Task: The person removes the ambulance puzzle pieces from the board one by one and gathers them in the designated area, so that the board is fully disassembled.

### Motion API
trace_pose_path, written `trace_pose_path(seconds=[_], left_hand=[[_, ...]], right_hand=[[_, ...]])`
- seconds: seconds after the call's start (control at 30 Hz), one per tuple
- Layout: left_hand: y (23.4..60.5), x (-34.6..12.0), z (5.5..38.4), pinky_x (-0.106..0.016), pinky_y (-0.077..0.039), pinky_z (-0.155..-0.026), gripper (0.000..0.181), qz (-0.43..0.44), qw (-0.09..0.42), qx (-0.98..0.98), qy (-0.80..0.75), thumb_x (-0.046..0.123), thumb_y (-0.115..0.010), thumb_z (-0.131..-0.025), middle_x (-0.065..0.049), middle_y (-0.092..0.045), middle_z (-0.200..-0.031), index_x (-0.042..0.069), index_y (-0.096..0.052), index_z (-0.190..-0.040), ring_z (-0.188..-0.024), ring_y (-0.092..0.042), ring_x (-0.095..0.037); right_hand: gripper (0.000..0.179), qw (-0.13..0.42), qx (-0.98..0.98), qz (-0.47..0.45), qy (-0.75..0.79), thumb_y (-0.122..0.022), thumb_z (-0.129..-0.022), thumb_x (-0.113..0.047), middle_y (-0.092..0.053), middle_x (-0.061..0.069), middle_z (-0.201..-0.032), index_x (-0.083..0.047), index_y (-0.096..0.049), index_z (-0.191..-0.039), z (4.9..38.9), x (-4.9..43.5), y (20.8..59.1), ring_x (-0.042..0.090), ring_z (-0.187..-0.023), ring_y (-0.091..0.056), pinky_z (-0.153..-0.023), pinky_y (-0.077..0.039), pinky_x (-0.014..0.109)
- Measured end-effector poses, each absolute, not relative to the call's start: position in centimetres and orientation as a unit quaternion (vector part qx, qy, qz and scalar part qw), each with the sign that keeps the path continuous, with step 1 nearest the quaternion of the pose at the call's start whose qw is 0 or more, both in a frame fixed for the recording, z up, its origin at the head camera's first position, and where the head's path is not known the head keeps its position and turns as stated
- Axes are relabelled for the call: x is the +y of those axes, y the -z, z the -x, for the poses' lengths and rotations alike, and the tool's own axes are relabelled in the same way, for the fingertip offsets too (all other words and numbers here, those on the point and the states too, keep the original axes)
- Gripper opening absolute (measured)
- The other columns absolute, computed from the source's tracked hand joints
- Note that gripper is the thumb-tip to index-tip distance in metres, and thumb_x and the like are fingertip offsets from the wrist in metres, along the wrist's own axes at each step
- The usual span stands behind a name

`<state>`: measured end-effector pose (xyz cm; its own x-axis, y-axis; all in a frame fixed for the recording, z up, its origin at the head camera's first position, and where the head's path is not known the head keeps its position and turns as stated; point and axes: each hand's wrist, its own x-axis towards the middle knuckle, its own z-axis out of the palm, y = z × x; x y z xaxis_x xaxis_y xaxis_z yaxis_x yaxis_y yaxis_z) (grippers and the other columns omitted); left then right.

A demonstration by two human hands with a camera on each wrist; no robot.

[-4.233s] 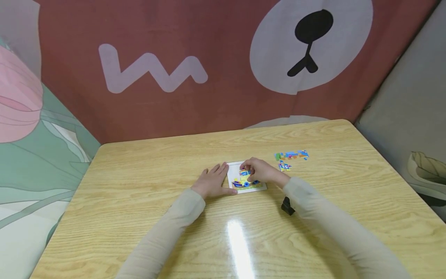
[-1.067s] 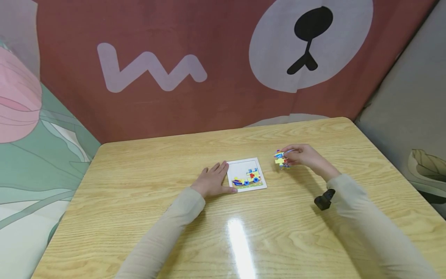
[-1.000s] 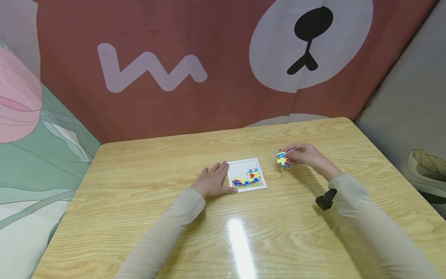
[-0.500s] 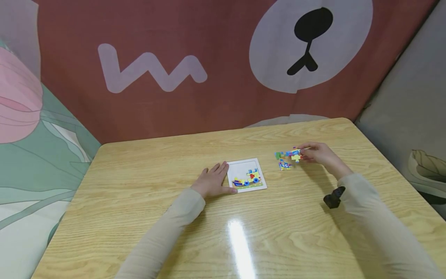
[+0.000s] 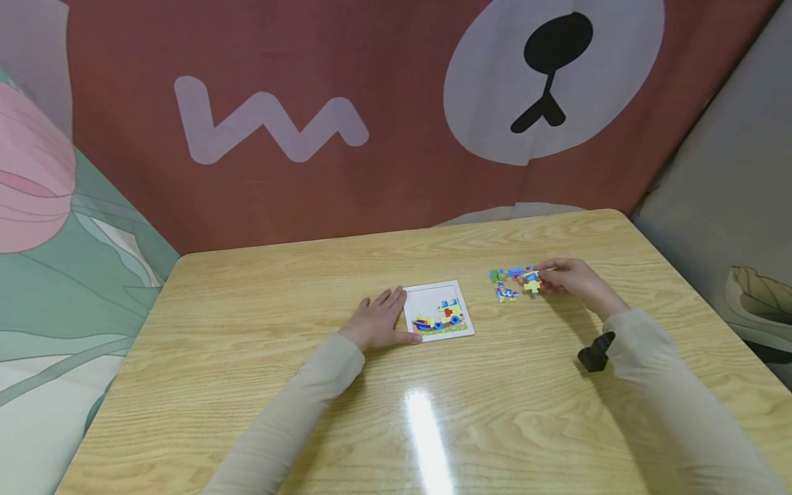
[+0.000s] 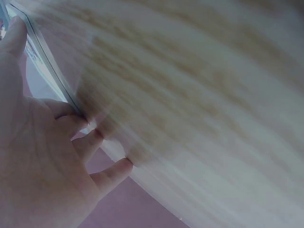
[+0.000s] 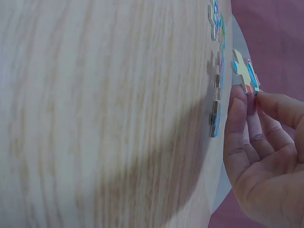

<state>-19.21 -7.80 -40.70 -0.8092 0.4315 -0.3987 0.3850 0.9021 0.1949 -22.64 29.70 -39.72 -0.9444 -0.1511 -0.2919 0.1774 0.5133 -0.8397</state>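
Note:
My right hand [image 5: 572, 278] pinches a yellow jigsaw piece [image 5: 531, 282] with blue and red bits between thumb and fingertips. In the right wrist view this jigsaw piece [image 7: 245, 72] is held up off the table, over the loose pieces. My left hand [image 5: 376, 322] lies with fingers spread at the left side of a white puzzle tray [image 5: 427, 293], its thumb at the lower left corner. Along the tray's lower part sit joined pieces [image 5: 441, 320] of a yellow vehicle picture. The left wrist view shows the left fingers [image 6: 111, 175] straight beside the tray's edge.
Loose jigsaw pieces [image 5: 506, 293] lie in a group right of the tray, some partly behind the held piece. A black wrist camera [image 5: 596, 352] hangs under the right sleeve. The wooden table [image 5: 260, 295] ends at a reddish-brown backdrop [image 5: 396, 192].
My right hand first worked over the tray, then moved right with the yellow piece. In the last second it carries the piece further right over the loose pieces. The left hand stays put.

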Motion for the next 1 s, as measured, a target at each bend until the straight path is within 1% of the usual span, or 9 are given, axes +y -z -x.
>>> trace_pose_path(seconds=[0.27, 0.5, 0.8, 1.0], left_hand=[[40.63, -7.74, 19.17, -0.052, -0.014, -0.121, 0.097, -0.215, 0.226, 0.949, -0.051, 0.069, -0.048, -0.087, 0.0, -0.002, -0.163, 0.014, -0.007, -0.155, -0.151, -0.009, -0.022], [40.64, -7.73, 19.12, -0.052, -0.014, -0.121, 0.096, -0.216, 0.224, 0.949, -0.053, 0.068, -0.047, -0.087, 0.0, -0.002, -0.163, 0.014, -0.007, -0.155, -0.151, -0.009, -0.023], [40.65, -7.68, 19.14, -0.052, -0.015, -0.12, 0.096, -0.215, 0.223, 0.95, -0.049, 0.069, -0.047, -0.087, 0.0, -0.003, -0.163, 0.014, -0.007, -0.155, -0.151, -0.009, -0.023], [40.75, -7.69, 19.18, -0.052, -0.015, -0.121, 0.097, -0.216, 0.222, 0.95, -0.043, 0.07, -0.046, -0.087, 0.0, -0.002, -0.163, 0.014, -0.006, -0.155, -0.151, -0.009, -0.022]], right_hand=[[0.044, 0.193, 0.846, -0.017, 0.497, -0.048, -0.1, -0.015, -0.06, -0.019, -0.081, 0.016, -0.042, -0.13, 22.69, 29.69, 39.95, -0.003, -0.073, -0.059, -0.072, -0.055, 0.02], [0.043, 0.206, 0.837, -0.01, 0.506, -0.048, -0.099, -0.012, -0.061, -0.017, -0.081, 0.019, -0.042, -0.13, 22.68, 29.6, 40.51, -0.003, -0.073, -0.061, -0.07, -0.055, 0.018], [0.043, 0.214, 0.853, -0.01, 0.476, -0.048, -0.1, -0.015, -0.062, -0.015, -0.085, 0.016, -0.045, -0.129, 22.75, 29.41, 40.65, -0.003, -0.074, -0.059, -0.071, -0.054, 0.017], [0.041, 0.221, 0.856, -0.015, 0.467, -0.044, -0.101, -0.014, -0.062, -0.012, -0.09, 0.015, -0.044, -0.13, 22.94, 29.31, 40.55, -0.001, -0.076, -0.059, -0.073, -0.054, 0.018]])
